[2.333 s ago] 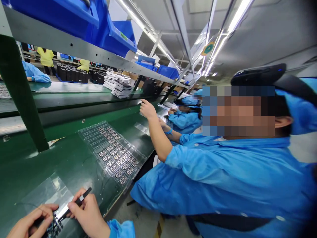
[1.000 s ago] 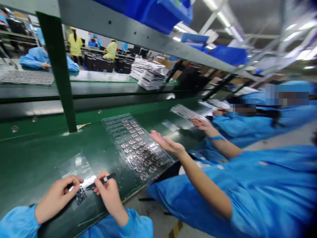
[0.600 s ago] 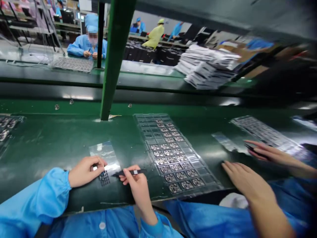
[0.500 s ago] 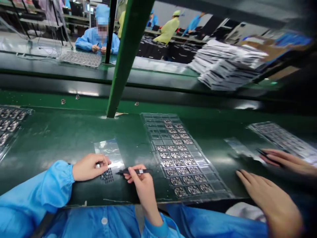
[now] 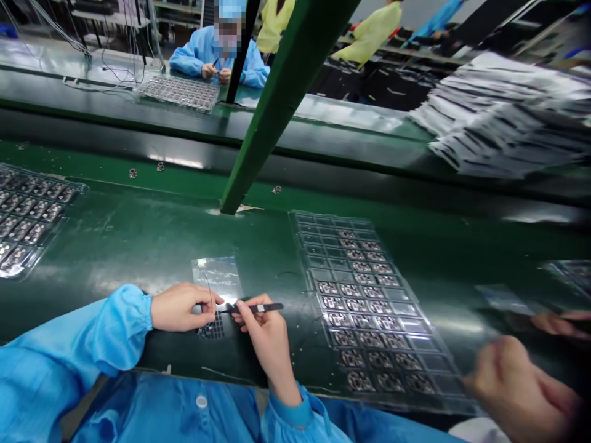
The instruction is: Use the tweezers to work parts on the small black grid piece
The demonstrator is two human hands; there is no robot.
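Observation:
My left hand rests at the lower edge of a clear plastic film, its thumb and fingers pinched together. What they hold is mostly covered; only a dark, shiny bit shows between them. Just under the fingertips lies a sheet of small black squares, with what looks like part of a circuit board at its left side. My right hand grips black tweezers with a white mark. Their tips point left, close to my left fingertips and above the black squares; whether they touch anything I cannot tell.
A clear compartment tray with several small circuit boards lies to the right. Another filled tray is at far left. A green post rises behind the film. A co-worker's blurred hand is at the right; another person sits opposite.
The view has shifted, so the table's contents appear further right. My tweezer tips are now nearer my left fingertips. The co-worker's near hand has gone from flat to curled.

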